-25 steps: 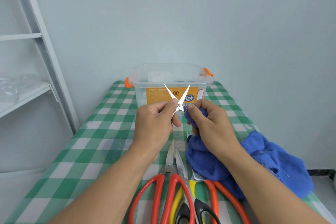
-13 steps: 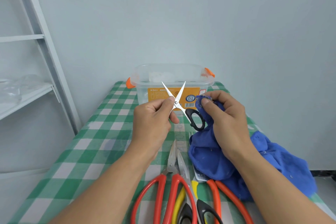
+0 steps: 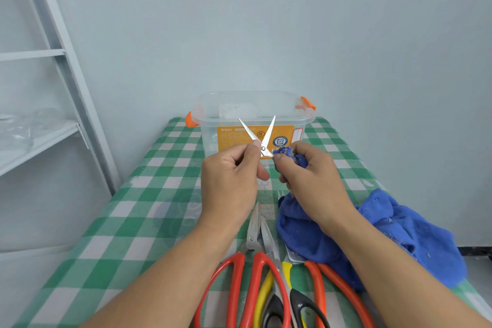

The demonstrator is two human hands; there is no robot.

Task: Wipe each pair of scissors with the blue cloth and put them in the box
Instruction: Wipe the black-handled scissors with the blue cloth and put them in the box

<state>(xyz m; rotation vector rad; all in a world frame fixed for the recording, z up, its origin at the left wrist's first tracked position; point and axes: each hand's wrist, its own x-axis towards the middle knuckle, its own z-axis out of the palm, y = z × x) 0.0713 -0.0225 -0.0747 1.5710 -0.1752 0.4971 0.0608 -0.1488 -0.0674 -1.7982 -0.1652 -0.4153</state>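
While fingers (image 3: 254, 147) of the left hand (image 3: 229, 181) pinch the small scissors (image 3: 269, 132) at the pivot, blades spread before the box (image 3: 213, 125), the right hand (image 3: 314, 181) grips bunched blue cloth (image 3: 399, 231) beside it; best wipe pivot to tips, along the flats.

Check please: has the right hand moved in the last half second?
Yes. The right hand, gripping the blue cloth, moved left, from the right edge of the box to the pivot of the scissors.
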